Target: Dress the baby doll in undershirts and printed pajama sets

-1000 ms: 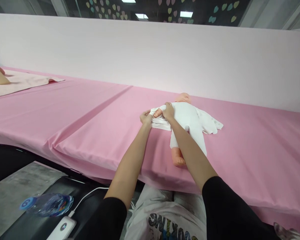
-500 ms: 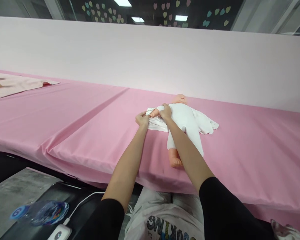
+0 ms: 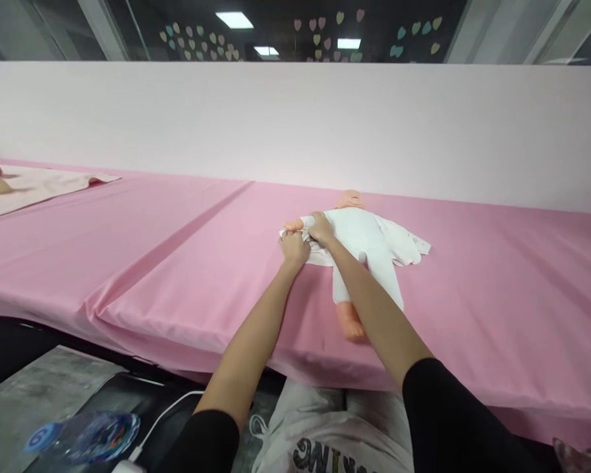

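Note:
A baby doll (image 3: 362,230) with white body and bare foot lies on its back on the pink-covered table, its head toward the wall. Under it is spread a white baby garment (image 3: 320,256), one sleeve (image 3: 408,244) reaching out to the right. My left hand (image 3: 294,248) is closed on bunched white cloth of the garment, just below the doll's small hand (image 3: 293,225). My right hand (image 3: 321,230) grips the doll's arm close to the shoulder. The fingertips of both hands are partly hidden by cloth.
The pink sheet (image 3: 177,263) has a raised fold to my left. At the far left a pale cloth (image 3: 44,187) lies under part of another doll-like shape. A plastic bottle (image 3: 93,435) and a white device with a cable (image 3: 165,414) lie on a black seat. A white wall (image 3: 276,125) stands behind.
My left hand has moved down and right with the cloth, turning knuckles up. The doll's hand now lies above it, pointing left, outside the cloth. My right hand stays on the arm.

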Motion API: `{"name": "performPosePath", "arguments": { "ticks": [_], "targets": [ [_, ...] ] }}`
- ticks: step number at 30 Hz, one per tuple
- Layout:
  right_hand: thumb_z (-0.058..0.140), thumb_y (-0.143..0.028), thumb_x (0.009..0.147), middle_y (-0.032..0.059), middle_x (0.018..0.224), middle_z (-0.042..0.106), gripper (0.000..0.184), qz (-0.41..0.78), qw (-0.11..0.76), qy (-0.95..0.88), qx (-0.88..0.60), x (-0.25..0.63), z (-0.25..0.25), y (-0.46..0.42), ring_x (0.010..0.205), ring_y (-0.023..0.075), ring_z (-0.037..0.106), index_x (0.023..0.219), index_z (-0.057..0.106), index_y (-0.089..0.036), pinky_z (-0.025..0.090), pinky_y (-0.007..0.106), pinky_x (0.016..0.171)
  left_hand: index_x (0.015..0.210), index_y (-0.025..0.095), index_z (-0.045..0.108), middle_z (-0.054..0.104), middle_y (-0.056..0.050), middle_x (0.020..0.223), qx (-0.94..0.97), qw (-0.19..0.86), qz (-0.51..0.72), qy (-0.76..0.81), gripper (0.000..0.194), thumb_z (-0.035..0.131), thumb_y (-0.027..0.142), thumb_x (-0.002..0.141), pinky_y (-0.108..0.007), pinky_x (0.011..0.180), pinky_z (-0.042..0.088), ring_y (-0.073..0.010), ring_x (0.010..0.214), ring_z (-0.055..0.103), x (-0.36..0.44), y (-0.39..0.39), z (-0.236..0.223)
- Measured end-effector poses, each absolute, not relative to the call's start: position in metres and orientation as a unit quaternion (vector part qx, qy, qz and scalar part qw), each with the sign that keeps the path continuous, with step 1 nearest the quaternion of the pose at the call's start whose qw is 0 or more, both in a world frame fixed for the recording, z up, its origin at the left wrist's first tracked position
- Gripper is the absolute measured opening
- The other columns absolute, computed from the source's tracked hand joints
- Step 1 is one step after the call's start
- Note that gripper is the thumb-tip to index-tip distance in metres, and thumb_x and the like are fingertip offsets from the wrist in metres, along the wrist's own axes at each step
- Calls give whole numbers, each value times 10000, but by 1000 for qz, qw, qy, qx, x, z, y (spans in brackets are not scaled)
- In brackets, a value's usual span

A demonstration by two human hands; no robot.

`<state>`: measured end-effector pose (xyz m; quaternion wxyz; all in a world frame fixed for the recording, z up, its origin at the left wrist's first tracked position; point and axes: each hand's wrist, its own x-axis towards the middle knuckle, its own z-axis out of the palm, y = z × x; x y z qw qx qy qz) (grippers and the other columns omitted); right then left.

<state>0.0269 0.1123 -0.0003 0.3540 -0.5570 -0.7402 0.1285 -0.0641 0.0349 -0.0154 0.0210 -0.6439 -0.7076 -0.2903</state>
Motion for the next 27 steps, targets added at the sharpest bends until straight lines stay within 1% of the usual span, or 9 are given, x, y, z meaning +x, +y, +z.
{"name": "performPosePath", "arguments": {
  "ticks": [4,7,10,14,16,18,20,22,27],
  "targets": [
    [464,-21,695,121,1178,528,431,107,336,-764,-540,35,12,98,1094,216,511,1107,554,-111,408,321,971,1064,28,636,627,-224,1100,-684,102,-171,-702,341,444,159,815,-481,1026,262,-332,1135,494,-47,22,-1],
    [429,-30,742,142,1189,512,373,45,312,-793,-522,51,22,83,1082,230,508,1077,573,-108,400,336,963,991,27,657,643,-233,1014,-717,105,-174,-667,310,423,127,814,-494,1028,241,-349,1108,500,-35,15,8],
    [428,-95,794,159,1212,510,330,-20,294,-783,-547,79,32,78,1111,275,487,1088,577,-107,388,391,963,988,80,658,649,-196,1021,-768,-16,-278,-577,295,423,138,820,-412,988,339,-312,1079,538,-21,12,5],
    [404,-177,849,187,1145,578,280,-11,279,-718,-638,136,35,87,1080,297,514,1019,609,-89,396,415,939,1101,151,597,663,-127,1042,-637,-325,-472,-516,299,466,233,845,-356,879,457,-249,956,620,-2,15,-8],
    [358,-232,888,162,1089,622,314,31,287,-695,-659,163,30,91,1037,281,542,995,629,-115,405,411,927,1080,159,592,679,-114,975,-530,-494,-498,-477,325,502,368,848,-354,774,504,-240,845,650,5,18,-12],
    [328,-303,915,114,1142,624,363,73,306,-671,-671,184,22,93,1078,274,530,1072,625,-167,370,446,969,1042,148,598,688,-117,918,-462,-615,-481,-422,398,532,475,824,-343,679,520,-238,768,659,12,19,-13],
    [321,-362,923,65,1265,568,395,105,327,-644,-683,199,13,93,1184,278,467,1184,587,-231,278,511,1036,1027,135,600,693,-126,901,-437,-672,-461,-380,413,588,475,792,-333,630,521,-237,743,661,19,20,-12],
    [312,-395,924,45,1360,489,420,127,334,-624,-695,208,5,92,1275,291,376,1242,552,-260,180,571,1069,1028,135,601,697,-123,901,-420,-684,-471,-366,371,656,385,759,-323,623,523,-229,744,662,25,21,-12],
    [305,-366,923,90,1491,292,452,148,315,-606,-715,223,-8,94,1386,294,183,1289,501,-186,94,603,1094,965,150,620,702,-98,935,-361,-635,-563,-387,295,700,142,681,-318,696,530,-203,785,660,34,19,-14]
  ]
}}
